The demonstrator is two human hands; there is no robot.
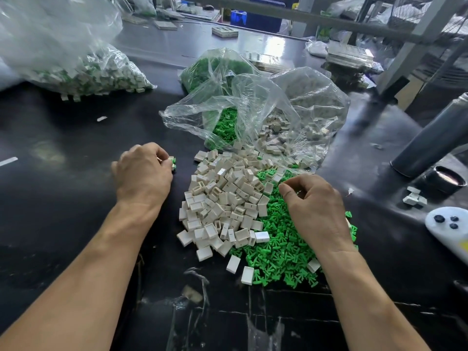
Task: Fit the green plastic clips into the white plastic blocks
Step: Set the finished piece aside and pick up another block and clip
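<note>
Head view. Left hand (143, 173) at 9 o'clock of the parts heap, fingers curled, pinching a small white block with green clip (173, 163) at its fingertips, just above the black table (63, 198). Right hand (314, 209) at 3 o'clock of centre, over the green clips pile (278, 254); fingers curled, thumb and forefinger tips close together, can't tell whether they hold a clip. Hands well apart, heap between them. White blocks pile (222, 206) at centre, touching the green clips on its 4 o'clock side. At 12 o'clock, an open clear bag (253, 105) spilling both kinds of parts. Large bag of fitted pieces (83, 69) at 10 o'clock. Dark cylinder (430, 140) lying tilted at 2 o'clock, a few loose white blocks (414, 196) near it. White controller (448, 229) at 3 o'clock edge.
</note>
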